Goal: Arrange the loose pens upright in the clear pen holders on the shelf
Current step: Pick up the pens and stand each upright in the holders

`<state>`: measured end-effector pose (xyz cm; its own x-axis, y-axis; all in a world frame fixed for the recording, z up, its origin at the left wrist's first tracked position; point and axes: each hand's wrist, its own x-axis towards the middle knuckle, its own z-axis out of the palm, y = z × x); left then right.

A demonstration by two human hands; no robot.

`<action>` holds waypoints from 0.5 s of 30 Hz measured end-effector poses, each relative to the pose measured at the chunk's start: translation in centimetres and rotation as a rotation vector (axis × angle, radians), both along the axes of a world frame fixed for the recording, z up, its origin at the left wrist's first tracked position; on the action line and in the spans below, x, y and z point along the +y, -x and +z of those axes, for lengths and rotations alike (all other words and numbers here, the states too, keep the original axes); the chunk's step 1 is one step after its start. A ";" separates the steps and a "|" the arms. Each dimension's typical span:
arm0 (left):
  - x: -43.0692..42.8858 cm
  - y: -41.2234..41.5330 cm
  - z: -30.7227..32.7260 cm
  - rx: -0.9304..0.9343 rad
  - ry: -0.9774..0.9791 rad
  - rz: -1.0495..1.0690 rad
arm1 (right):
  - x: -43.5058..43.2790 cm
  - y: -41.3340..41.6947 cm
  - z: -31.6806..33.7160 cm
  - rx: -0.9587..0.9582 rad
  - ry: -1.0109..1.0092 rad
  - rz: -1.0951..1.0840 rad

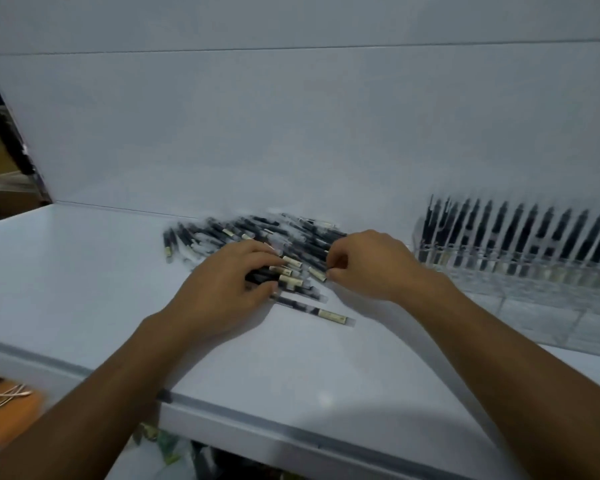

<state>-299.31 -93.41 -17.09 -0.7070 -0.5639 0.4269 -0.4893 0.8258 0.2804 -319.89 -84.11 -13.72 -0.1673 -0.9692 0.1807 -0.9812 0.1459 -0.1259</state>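
Observation:
A heap of loose black pens (257, 230) with pale labels lies on the white shelf (84, 271) against the back wall. My left hand (222, 278) is closed around a small bundle of pens (284, 275) at the heap's near edge. My right hand (368, 265) pinches the end of one pen (317, 273) between thumb and fingers. One single pen (326, 313) lies apart, nearer to me. At the right stands a clear pen holder (534, 289) with a row of several black pens (520, 233) upright in it.
The shelf's front edge (257, 420) runs diagonally below my forearms. Beyond the shelf's left end there is an orange-brown surface with white cables (4, 400). Dark blurred objects (174, 448) sit under the shelf. The white back wall rises right behind the pens.

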 end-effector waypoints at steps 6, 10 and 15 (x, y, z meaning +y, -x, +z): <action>-1.3 -0.6 0.1 -0.084 0.045 0.007 | -0.2 -0.9 -1.5 -0.075 0.054 0.068; -2.1 -0.1 0.6 -0.141 0.036 -0.028 | 0.0 -1.0 -1.7 -0.064 0.026 0.070; -2.5 0.4 1.1 -0.210 0.037 -0.068 | 0.5 -0.8 -1.6 -0.064 0.072 0.088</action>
